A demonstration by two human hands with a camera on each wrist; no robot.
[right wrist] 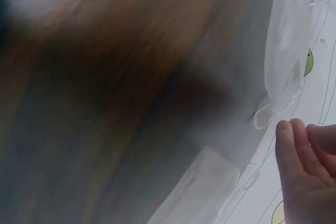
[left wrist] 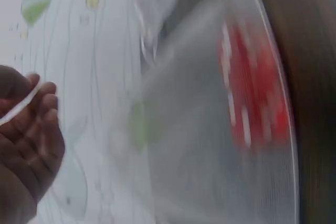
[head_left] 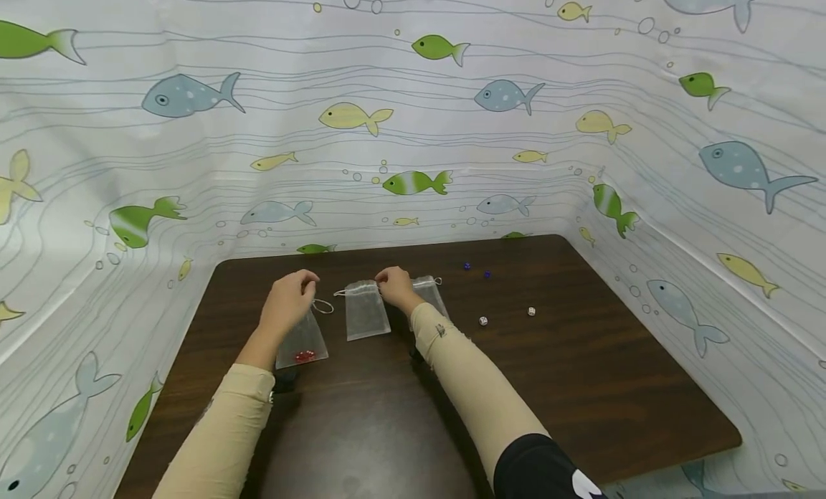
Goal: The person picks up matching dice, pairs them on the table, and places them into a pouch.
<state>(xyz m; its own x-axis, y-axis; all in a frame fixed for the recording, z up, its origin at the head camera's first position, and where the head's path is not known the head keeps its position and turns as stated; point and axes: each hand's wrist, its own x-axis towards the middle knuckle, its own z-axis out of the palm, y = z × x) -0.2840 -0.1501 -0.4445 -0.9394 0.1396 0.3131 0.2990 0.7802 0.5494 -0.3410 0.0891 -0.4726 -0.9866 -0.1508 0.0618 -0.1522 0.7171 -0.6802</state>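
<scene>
My left hand (head_left: 287,301) pinches the white drawstring (left wrist: 21,103) of a sheer white organza pouch (head_left: 303,338). Inside, near the bottom of that pouch, are several small red dice (head_left: 305,356), blurred to red and white streaks in the left wrist view. A second pouch (head_left: 366,316) lies flat in the middle of the table, its cord out to the left. Over its upper right corner is my right hand (head_left: 396,287), fingers fairly straight and thumb close to them, with nothing visible between. The right forearm partly covers a third pouch (head_left: 429,292).
Two blue dice (head_left: 467,267) lie toward the back of the dark wooden table (head_left: 581,384). Nearer, to the right of the pouches, are two white dice (head_left: 483,320). A fish-patterned curtain (head_left: 413,148) walls in the back and sides.
</scene>
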